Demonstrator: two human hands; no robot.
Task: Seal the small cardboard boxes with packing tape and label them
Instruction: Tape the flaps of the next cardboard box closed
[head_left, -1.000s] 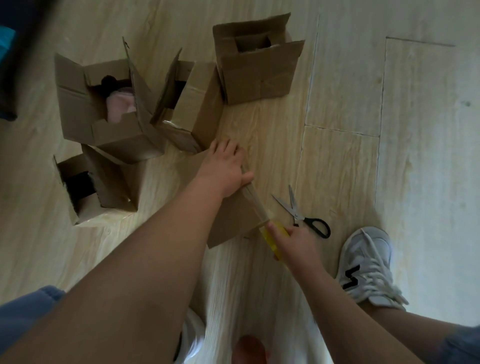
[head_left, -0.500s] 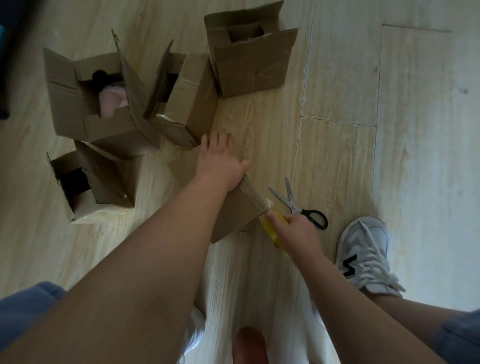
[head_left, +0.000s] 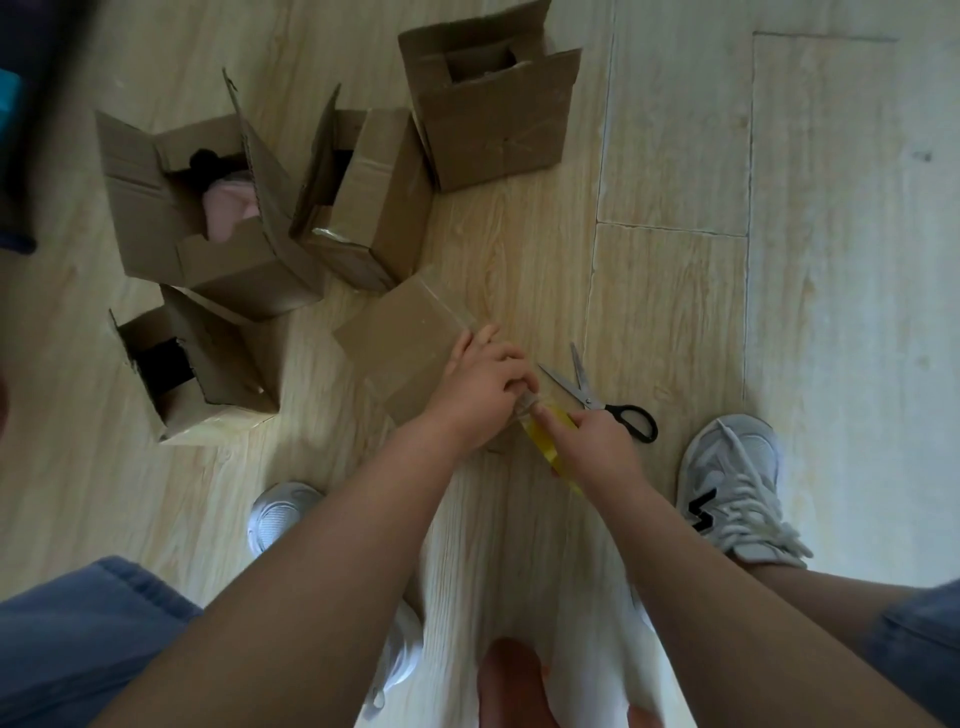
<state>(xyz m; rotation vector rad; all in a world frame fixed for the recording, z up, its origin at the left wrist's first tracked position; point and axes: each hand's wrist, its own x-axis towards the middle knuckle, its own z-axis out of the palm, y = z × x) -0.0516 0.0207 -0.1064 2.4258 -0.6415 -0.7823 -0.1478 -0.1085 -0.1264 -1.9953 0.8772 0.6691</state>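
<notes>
The closed cardboard box (head_left: 405, 343) lies on the wooden floor (head_left: 675, 156) directly under the left hand (head_left: 483, 389). It is plain brown with its flaps shut, and a strip of clear tape (head_left: 447, 306) runs along its far right edge, up to the grip. The left hand holds the near right corner of this box with curled fingers. The fingertips are at the tape, but I cannot tell if they also pinch it.

The right hand (head_left: 597, 441) is touching the left hand on its near side. It grips a yellow tape roll (head_left: 550, 452), with the index finger stretched along the roll towards the box.

Just behind the right hand lie the scissors (head_left: 597, 400) with black handles, blades apart.

Four open boxes stand beyond and to the left of the grip. The far left box (head_left: 171, 208) contains a pink object (head_left: 228, 208) and something dark. The middle box (head_left: 374, 192) is just beside it, and its inside is dark. The farthest box (head_left: 493, 104) is upright with the flaps open, and its content is not clear. The nearest left box (head_left: 208, 374) shows only a dark inside.

A white shoe (head_left: 737, 488) is near the right wrist.
</notes>
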